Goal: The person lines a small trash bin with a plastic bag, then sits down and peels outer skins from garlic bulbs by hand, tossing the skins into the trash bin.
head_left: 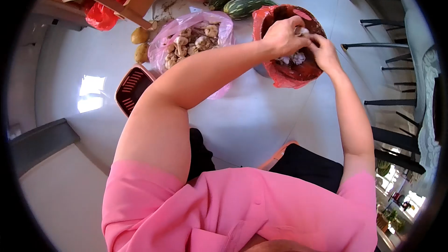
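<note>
Both hands are together over a bin [316,22] lined with a red plastic bag. My left hand [285,37] is closed around a pale garlic bulb [301,31]. The fingertips of my right hand [325,55] pinch at the same bulb from the other side; part of it is hidden by the fingers. White garlic skins [297,59] lie inside the bin below the hands. To the left, past my left forearm, an open pink plastic bag [225,22] holds several whole garlic bulbs [181,42].
An empty-looking plastic basket [131,87] stands left of my forearm. Two potatoes [140,36] lie beside the pink bag. Two striped green squashes [245,7] rest behind the bin. A wooden shelf [109,2] holds red bags; chairs [382,46] line the right.
</note>
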A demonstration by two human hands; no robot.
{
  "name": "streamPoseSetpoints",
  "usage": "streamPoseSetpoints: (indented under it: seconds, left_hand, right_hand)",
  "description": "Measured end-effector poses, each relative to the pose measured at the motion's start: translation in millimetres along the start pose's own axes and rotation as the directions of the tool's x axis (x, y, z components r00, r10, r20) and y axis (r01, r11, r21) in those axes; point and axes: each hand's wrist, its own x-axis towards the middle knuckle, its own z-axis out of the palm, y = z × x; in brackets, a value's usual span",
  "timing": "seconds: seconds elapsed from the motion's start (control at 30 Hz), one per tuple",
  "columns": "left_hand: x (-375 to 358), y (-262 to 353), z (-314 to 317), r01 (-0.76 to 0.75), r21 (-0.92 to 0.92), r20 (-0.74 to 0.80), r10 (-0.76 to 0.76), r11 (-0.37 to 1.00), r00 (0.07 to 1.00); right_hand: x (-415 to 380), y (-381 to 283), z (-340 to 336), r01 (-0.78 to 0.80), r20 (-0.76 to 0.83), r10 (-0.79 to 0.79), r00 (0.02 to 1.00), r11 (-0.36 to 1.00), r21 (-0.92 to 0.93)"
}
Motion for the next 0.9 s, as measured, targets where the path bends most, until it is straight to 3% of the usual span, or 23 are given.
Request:
streamPoseSetpoints:
  seconds: [0.03, 0.07, 0.1, 0.13, 0.17, 0.2, 0.23, 0.27, 0.33, 0.37, 0.43, 0.5, 0.53, 0.57, 0.6, 0.67, 0.7, 0.77, 0.8, 0.87, 0.9]
  left_hand:
    - [11, -13, 2, -0.146, 0.043, -0.037, 0.148, 0.988, 0.988]
    - [12, 3, -14, -0.143, -0.005, -0.032, 0.143, 0.990, 0.989]
    - [14, 9, -33, -0.094, -0.193, 0.028, 0.101, 0.977, 0.994]
    - [15, 16, -52, -0.023, -0.368, 0.088, 0.059, 0.929, 0.994]
    - [17, 21, -77, -0.039, -0.267, 0.085, 0.063, 0.963, 0.994]
    - [18, 16, -98, -0.064, -0.304, 0.147, 0.113, 0.950, 0.983]
    - [15, 17, -123, 0.041, -0.260, 0.216, 0.017, 0.965, 0.976]
    - [2, 11, -141, 0.032, -0.155, 0.208, 0.001, 0.987, 0.978]
    - [-20, -22, -176, 0.070, -0.004, 0.266, -0.067, 0.998, 0.962]
    - [-41, -35, -186, 0.161, -0.048, 0.279, -0.142, 0.986, 0.950]
    - [-81, -80, -186, 0.291, -0.079, 0.191, -0.272, 0.953, 0.943]
    - [-115, -104, -177, 0.455, 0.118, 0.161, -0.469, 0.882, 0.868]
    - [-129, -129, -170, 0.342, 0.300, 0.114, -0.390, 0.891, 0.914]
    - [-141, -151, -161, 0.353, 0.258, 0.159, -0.400, 0.899, 0.902]
    - [-147, -162, -154, 0.272, 0.442, 0.158, -0.372, 0.855, 0.915]
    - [-154, -181, -139, 0.215, 0.606, 0.120, -0.355, 0.766, 0.927]
    - [-154, -181, -135, 0.220, 0.604, 0.115, -0.358, 0.766, 0.927]
    - [-154, -183, -131, 0.264, 0.683, 0.168, -0.498, 0.681, 0.851]
    - [-158, -189, -132, 0.267, 0.682, 0.171, -0.503, 0.681, 0.847]
    - [-166, -201, -132, 0.208, 0.673, 0.167, -0.419, 0.710, 0.893]
    - [-167, -206, -133, 0.211, 0.666, 0.169, -0.420, 0.716, 0.892]
  right_hand:
    - [-3, -20, -9, -0.115, 0.029, 0.118, 0.993, 0.990, -0.077]
    - [-4, -30, -13, -0.228, 0.047, 0.238, 0.970, 0.961, -0.158]
    - [-4, -25, -10, -0.223, 0.052, 0.234, 0.971, 0.961, -0.162]
    - [-4, -14, -5, -0.101, -0.030, 0.097, 0.995, 0.980, -0.169]
    - [-4, -8, -2, 0.020, -0.110, -0.041, 0.993, 0.983, -0.184]
    - [-7, -10, -1, 0.023, -0.105, -0.043, 0.994, 0.983, -0.185]
    - [-11, -13, 0, 0.198, -0.183, -0.232, 0.955, 0.963, -0.184]
    - [-15, -18, 1, 0.368, -0.258, -0.409, 0.875, 0.909, -0.195]
    - [-26, -44, 3, 0.429, -0.252, -0.470, 0.846, 0.880, -0.202]
    - [-31, -60, 5, 0.481, -0.253, -0.523, 0.814, 0.851, -0.209]
    - [-40, -88, 20, 0.611, -0.170, -0.627, 0.760, 0.779, -0.143]
    - [-43, -113, 48, 0.692, -0.045, -0.695, 0.718, 0.719, -0.063]
    - [-44, -122, 68, 0.721, 0.024, -0.721, 0.693, 0.693, -0.009]
    - [-44, -130, 89, 0.720, 0.102, -0.719, 0.687, 0.693, 0.033]
    - [-40, -135, 112, 0.718, 0.176, -0.718, 0.673, 0.692, 0.072]
    - [-26, -141, 157, 0.589, 0.242, -0.610, 0.755, 0.792, 0.162]
    - [-13, -141, 180, 0.591, 0.246, -0.613, 0.751, 0.790, 0.163]
    - [15, -139, 220, 0.346, 0.163, -0.426, 0.890, 0.864, 0.366]
    - [23, -140, 230, 0.340, 0.169, -0.422, 0.891, 0.865, 0.369]
    - [32, -136, 248, 0.179, 0.064, -0.208, 0.976, 0.932, 0.315]
    - [35, -135, 251, 0.161, 0.091, -0.198, 0.976, 0.937, 0.310]
